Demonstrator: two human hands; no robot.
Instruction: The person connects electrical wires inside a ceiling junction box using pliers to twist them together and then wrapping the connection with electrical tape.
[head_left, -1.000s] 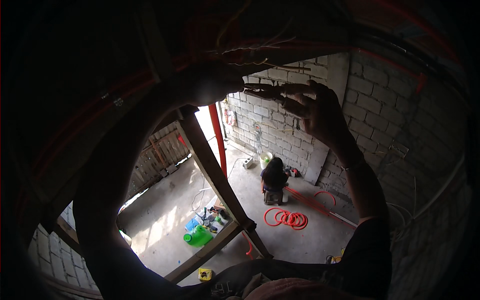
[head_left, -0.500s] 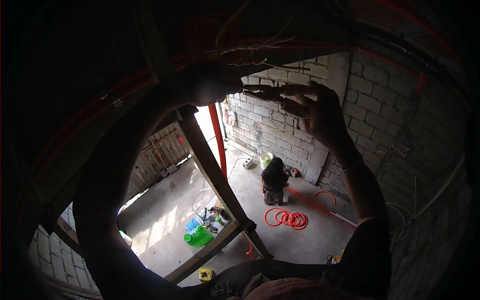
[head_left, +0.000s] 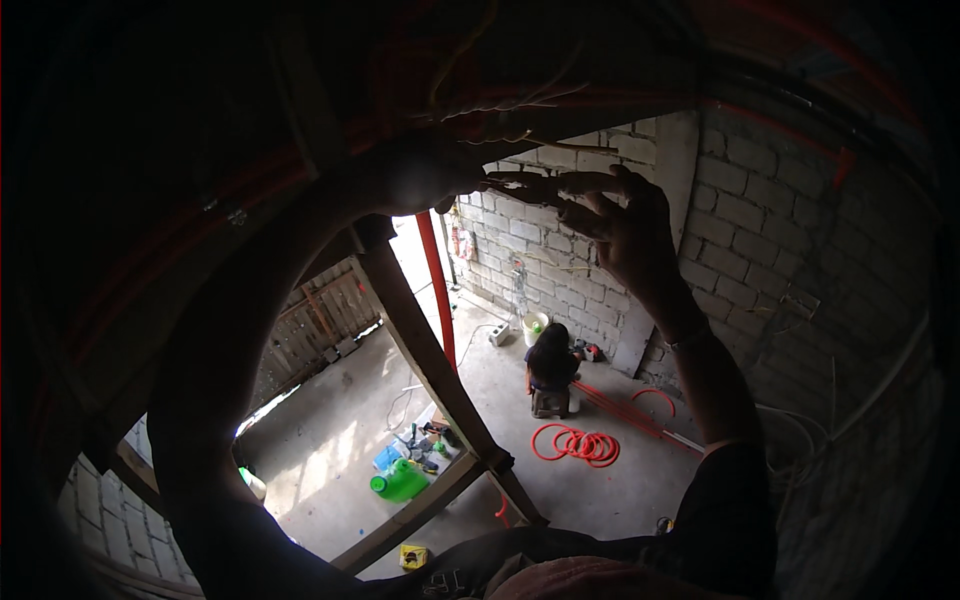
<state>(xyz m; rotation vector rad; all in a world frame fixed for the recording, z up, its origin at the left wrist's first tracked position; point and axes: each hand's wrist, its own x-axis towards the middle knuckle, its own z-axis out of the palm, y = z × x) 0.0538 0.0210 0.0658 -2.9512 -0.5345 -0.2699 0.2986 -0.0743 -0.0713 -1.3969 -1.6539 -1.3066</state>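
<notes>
Overhead, my right hand [head_left: 635,225] is closed round the handles of a pair of pliers [head_left: 525,188], seen in dark outline. The jaws point left and meet the fingertips of my left hand [head_left: 425,180]. That hand is closed in deep shadow, pinching something too dark to make out. Several thin electrical wires [head_left: 505,105] hang just above it. One stiffer wire [head_left: 575,146] sticks out to the right over the pliers.
A wooden beam [head_left: 425,360] slants below my arms, beside a red conduit [head_left: 436,290]. On the concrete floor lie coiled orange tubing [head_left: 575,445], a green jug [head_left: 400,482] and tools. A person [head_left: 550,365] sits near the block wall [head_left: 745,205].
My right hand has shifted slightly left, its grip on the pliers kept. The jaws stay at my left fingertips. The view has tilted a little.
</notes>
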